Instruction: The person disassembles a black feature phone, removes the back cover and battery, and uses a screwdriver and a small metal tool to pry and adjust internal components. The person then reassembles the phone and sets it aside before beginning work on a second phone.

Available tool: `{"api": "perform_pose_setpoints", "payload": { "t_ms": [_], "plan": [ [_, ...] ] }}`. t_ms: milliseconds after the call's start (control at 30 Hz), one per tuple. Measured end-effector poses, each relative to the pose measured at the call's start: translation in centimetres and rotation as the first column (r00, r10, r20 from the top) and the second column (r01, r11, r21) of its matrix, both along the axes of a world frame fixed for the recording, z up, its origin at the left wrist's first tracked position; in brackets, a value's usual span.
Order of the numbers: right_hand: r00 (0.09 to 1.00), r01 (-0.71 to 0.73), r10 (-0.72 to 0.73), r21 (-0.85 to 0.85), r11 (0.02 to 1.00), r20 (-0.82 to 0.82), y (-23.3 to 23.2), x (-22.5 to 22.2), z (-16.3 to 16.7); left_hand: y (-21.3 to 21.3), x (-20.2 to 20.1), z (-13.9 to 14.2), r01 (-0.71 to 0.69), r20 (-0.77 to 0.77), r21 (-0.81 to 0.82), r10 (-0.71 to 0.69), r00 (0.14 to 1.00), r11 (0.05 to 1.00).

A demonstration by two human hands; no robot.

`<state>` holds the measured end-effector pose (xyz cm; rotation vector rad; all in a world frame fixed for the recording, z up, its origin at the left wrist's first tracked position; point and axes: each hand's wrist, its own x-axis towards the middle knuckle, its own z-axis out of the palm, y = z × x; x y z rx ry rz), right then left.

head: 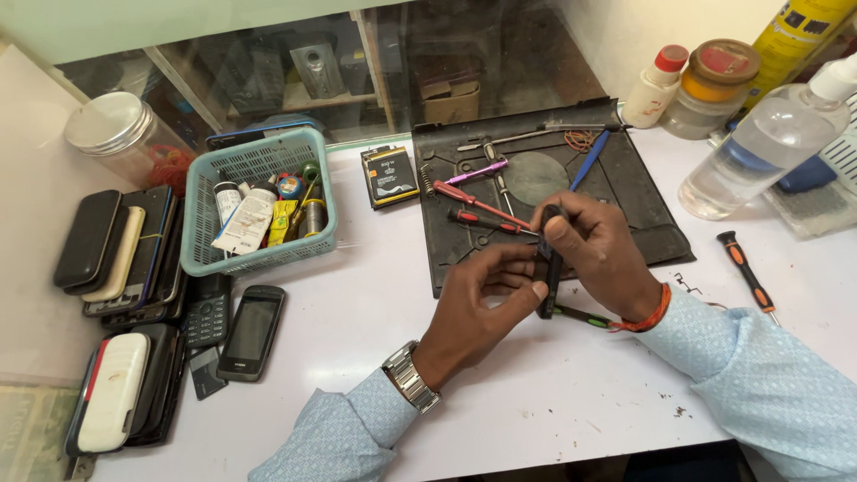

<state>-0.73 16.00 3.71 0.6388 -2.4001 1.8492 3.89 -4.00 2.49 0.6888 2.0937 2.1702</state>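
Mid-frame above the white worktop (pixel 536 402), both hands are gripping a slim black phone (pixel 549 268) on edge: right hand (pixel 598 254) clasping its top, left hand (pixel 482 303) pinching its side. Prying it apart looks underway, needing steady thumb pressure next.

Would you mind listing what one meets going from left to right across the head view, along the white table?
Stack of phones → blue basket → phone battery → left hand → dark slim phone held on edge → right hand → orange-handled screwdriver → clear bottle.
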Motion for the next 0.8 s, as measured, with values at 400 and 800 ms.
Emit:
{"api": "perform_pose_setpoints", "payload": {
  "t_ms": [400,800],
  "plan": [
    [0.998,0.01,-0.019,0.145,0.989,0.055,-0.88,0.36,0.02,-0.26,-0.15,0.36,0.012,0.092,-0.079,-0.004,0.996,0.997],
    [0.998,0.037,-0.047,0.242,0.97,0.034,-0.91,0.39,-0.5,-0.21,-0.47,-0.01,0.025,0.192,-0.029,-0.019,0.981,0.999]
  ]
}}
